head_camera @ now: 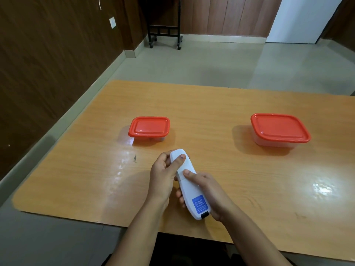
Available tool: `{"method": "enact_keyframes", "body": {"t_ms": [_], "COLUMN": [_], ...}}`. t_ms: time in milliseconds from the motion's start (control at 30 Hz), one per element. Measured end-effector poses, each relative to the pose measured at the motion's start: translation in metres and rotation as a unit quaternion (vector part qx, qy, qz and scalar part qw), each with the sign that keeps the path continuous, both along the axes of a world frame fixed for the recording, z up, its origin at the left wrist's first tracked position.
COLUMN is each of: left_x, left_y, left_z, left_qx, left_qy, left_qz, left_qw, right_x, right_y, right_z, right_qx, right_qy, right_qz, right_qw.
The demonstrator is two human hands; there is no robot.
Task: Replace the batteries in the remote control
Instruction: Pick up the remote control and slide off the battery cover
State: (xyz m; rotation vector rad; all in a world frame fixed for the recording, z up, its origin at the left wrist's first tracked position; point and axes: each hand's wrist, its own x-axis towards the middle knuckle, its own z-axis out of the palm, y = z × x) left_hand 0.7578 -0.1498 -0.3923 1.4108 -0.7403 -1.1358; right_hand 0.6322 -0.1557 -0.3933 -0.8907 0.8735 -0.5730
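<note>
Two clear plastic food boxes with red snap-on lids, both standing closed on the wooden table [211, 104] and well apart from each other. Smaller box [149, 128] at about 10 o'clock from the hands, with its contents hidden under the lid. Larger box [279, 129] at about 2 o'clock, with pale see-through walls below the lid; impossible to tell what lies inside.

White remote control [187, 186] at the near middle of the table, at 6 o'clock, held in both hands with its back face up. Long axis running from 11 o'clock at the far end to 5 o'clock at the near end. Blue printed label [199, 204] on the back near the 5 o'clock end, with a small black tab [204, 214] at the very tip. Text on the label too small to read.

Left hand [163, 175] wrapped around the far end, fingers [178, 162] curled, thumb laid across the back face. Right hand [209, 191] cradling the near half from the 3 o'clock side, fingers [189, 174] curled under and around the body, thumb tip pressed on the back at mid-length. Both hands clenched on the remote.

Beyond the table at 12 o'clock, on the floor, a black wheeled stand [165, 33] against the wood-panelled wall.
</note>
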Motion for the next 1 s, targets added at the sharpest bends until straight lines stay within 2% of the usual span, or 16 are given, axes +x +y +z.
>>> {"method": "enact_keyframes", "body": {"t_ms": [167, 333, 433, 533, 633, 733, 833, 900, 933, 1000], "left_x": [-0.001, -0.004, 0.0, 0.001, 0.001, 0.009, 0.021, 0.026, 0.027, 0.029], "left_y": [0.001, 0.003, 0.001, 0.001, 0.001, 0.002, 0.005, 0.006, 0.006, 0.003], "left_z": [0.001, 0.004, 0.008, 0.011, 0.009, 0.007, 0.009, 0.011, 0.011, 0.009], "left_qx": [-0.016, -0.029, -0.029, 0.001, 0.051, 0.093, 0.124, 0.121, 0.112, 0.093], "left_qy": [-0.003, -0.047, -0.019, -0.001, 0.018, -0.001, -0.003, 0.013, 0.03, 0.081], "left_qz": [0.022, 0.049, 0.02, -0.028, -0.053, -0.088, -0.125, -0.12, -0.099, -0.013], "left_qw": [1.0, 0.997, 0.999, 1.0, 0.997, 0.992, 0.984, 0.985, 0.988, 0.992], "right_x": [0.001, 0.008, 0.007, 0.004, 0.004, 0.002, -0.003, -0.008, -0.01, -0.013], "right_y": [0.003, 0.012, 0.01, 0.004, 0.0, -0.007, -0.015, -0.019, -0.02, -0.022], "right_z": [0.004, 0.004, 0.005, 0.003, -0.003, -0.003, 0.004, 0.004, 0.003, 0.004], "right_qx": [-0.011, -0.049, -0.051, -0.07, -0.1, -0.07, -0.005, 0.018, 0.019, -0.002], "right_qy": [-0.007, 0.006, 0.016, 0.088, 0.115, 0.054, -0.096, -0.161, -0.169, -0.126], "right_qz": [-0.008, -0.035, -0.028, -0.001, -0.04, -0.125, -0.195, -0.215, -0.218, -0.22], "right_qw": [1.0, 0.998, 0.998, 0.994, 0.988, 0.988, 0.976, 0.963, 0.961, 0.967]}}
